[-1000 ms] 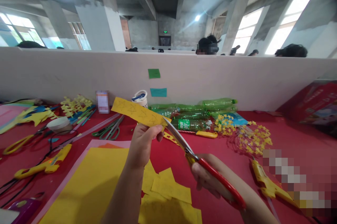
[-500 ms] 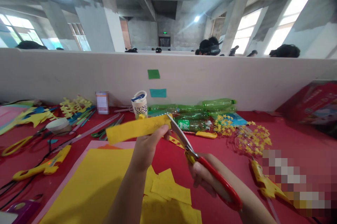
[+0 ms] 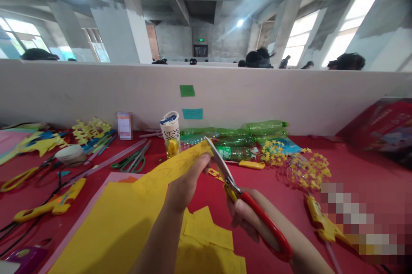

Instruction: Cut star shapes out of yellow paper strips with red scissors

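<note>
Pinched in my left hand [image 3: 186, 184] is a strip of yellow paper [image 3: 170, 169] with star outlines drawn along it. My right hand [image 3: 247, 212] grips red-handled scissors [image 3: 262, 218], whose blades point up and left and meet the strip's right end, close to my left fingertips. Below my left forearm lies a large yellow sheet [image 3: 106, 222] on pink paper. Several cut yellow pieces [image 3: 209, 229], some with pencil marks, are piled between my arms. A narrow strip with star shapes [image 3: 215, 174] lies behind my hands.
Green plastic bottles [image 3: 238, 141] and a paper cup [image 3: 170, 132] stand or lie along the white partition [image 3: 128, 89]. Star bunches [image 3: 309, 169], a yellow cutter [image 3: 252, 165] and glue guns [image 3: 56, 203] lie around. Green-handled scissors [image 3: 137, 160] rest at left.
The yellow strip has tilted, its left end dropping and its pencilled face turning towards me. The scissors have stayed at its right end, with their handles shifted slightly left.
</note>
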Motion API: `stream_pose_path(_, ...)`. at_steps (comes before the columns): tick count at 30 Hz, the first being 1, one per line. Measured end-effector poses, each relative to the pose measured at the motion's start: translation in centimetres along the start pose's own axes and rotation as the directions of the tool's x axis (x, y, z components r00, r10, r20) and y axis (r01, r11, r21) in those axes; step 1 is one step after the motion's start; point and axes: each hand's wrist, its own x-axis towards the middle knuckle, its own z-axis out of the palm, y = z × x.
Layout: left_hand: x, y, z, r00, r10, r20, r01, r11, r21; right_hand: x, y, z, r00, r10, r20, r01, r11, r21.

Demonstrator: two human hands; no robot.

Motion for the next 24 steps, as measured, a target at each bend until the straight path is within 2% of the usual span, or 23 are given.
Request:
stream_pose_path(7, 0.03, -0.11, 0.13, 1.0, -0.003, 0.009, 0.003, 1.0, -0.026, -0.35, -0.5, 0.91, 0.982, 0.118, -0.149, -0.123, 0.992, -0.026)
stream_pose_path(15, 0.14, -0.07, 0.23, 1.0, -0.004, -0.002, 0.004, 0.999, -0.053, -0.33, -0.88, 0.92, 0.975, 0.149, -0.167, -0.154, 0.988, -0.015)
stream_pose_path(19, 0.09, 0.25, 0.37, 1.0, -0.002, -0.023, 0.0, 0.997, -0.083, -0.34, -0.99, 0.64, 0.974, 0.166, -0.153, -0.178, 0.982, -0.069)
stream_pose_path(24, 0.13, 0.72, 0.45, 0.998, -0.001, -0.063, -0.012, 0.979, -0.204, -0.19, -0.74, 0.31, 0.984, 0.108, -0.143, -0.117, 0.992, -0.055)
